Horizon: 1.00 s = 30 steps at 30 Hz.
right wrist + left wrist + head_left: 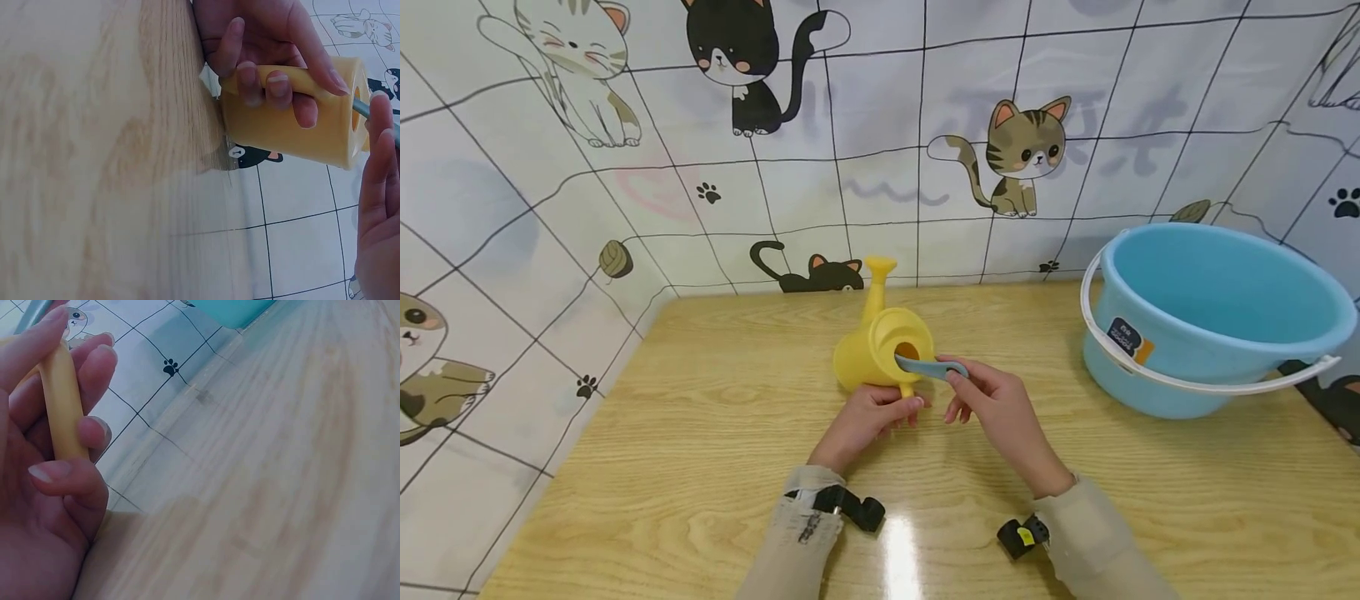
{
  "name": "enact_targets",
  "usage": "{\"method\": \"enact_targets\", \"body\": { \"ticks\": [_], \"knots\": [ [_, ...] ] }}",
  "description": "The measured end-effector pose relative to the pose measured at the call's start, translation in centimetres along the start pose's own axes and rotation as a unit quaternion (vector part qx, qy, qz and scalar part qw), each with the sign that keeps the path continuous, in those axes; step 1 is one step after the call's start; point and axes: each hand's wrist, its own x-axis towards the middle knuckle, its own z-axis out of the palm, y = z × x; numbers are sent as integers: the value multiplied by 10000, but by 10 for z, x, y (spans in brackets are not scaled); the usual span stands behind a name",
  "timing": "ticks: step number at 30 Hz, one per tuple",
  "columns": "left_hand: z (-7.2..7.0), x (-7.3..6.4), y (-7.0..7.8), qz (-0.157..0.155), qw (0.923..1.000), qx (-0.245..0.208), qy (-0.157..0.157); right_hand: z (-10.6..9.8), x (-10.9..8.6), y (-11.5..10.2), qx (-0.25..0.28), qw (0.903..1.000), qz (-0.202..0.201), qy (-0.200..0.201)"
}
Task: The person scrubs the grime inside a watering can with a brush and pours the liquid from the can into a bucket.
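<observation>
A yellow watering can [857, 358] stands on the wooden table, its spout toward the back wall and its round opening facing me. My left hand [867, 421] grips the can's handle [62, 406], fingers curled round it. In my right hand [1000, 408] I pinch the end of a slim blue-grey handled tool [925, 367] between thumb and fingers. The tool's far end goes into the can's opening and is hidden inside, so its kind cannot be told. From the side, the right wrist view shows the can body [287, 134] with the left fingers on its handle.
A light blue bucket [1180, 375] with a white carrying handle stands on the right of the table [715, 450]. Behind and to the left rises a white gridded wall covering [880, 108] with cartoon cats. Black cameras are strapped at both wrists.
</observation>
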Motion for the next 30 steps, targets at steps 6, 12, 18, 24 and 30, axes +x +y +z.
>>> {"method": "enact_targets", "body": {
  "ticks": [6, 12, 18, 24, 30],
  "knots": [
    [-1, -6, 16, 26, 10000, -69, -21, 2, -1, -12, -18, 9997, 44, 239],
    [-2, -2, 4, -68, 9998, -159, 131, 5, -1, -10, 185, 9998, -2, 110],
    [-1, 5, -10, -63, 9998, -108, 137, 4, -3, -9, 203, 9997, 114, -46],
    [-2, 8, -13, 121, 9995, -276, 55, 4, -5, -10, 119, 9967, -20, -807],
    [-2, 7, -15, -13, 9990, -408, 180, 7, -5, -13, -68, 9939, -79, -1100]
  ]
}}
